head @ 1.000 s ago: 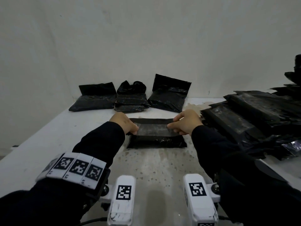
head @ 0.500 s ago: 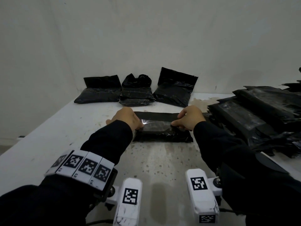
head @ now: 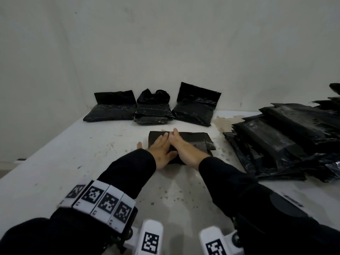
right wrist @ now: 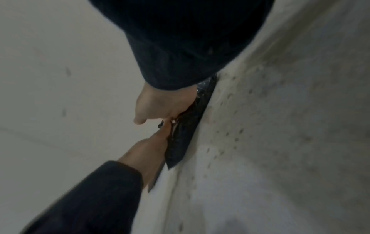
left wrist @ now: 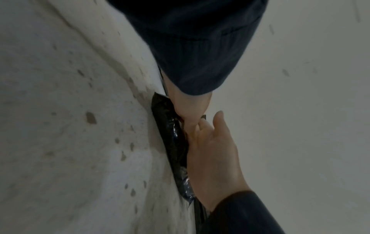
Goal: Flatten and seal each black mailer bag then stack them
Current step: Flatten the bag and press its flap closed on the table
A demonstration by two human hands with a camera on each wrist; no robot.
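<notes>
Black plastic mailer bag (head: 195,144) lies on the speckled white counter (head: 92,155), both palms flat on it, fingers straight, gripping nothing, likely pressing the seal down. Left hand (head: 161,150) beside right hand (head: 184,151). Left wrist view: its palm (left wrist: 212,152) flattens the bag's edge. Right wrist view: right hand (right wrist: 160,102) presses likewise.

Three mailer bags (head: 152,109) line the wall behind the pressed bag (head: 193,142); a stack (head: 287,140) lies right.
</notes>
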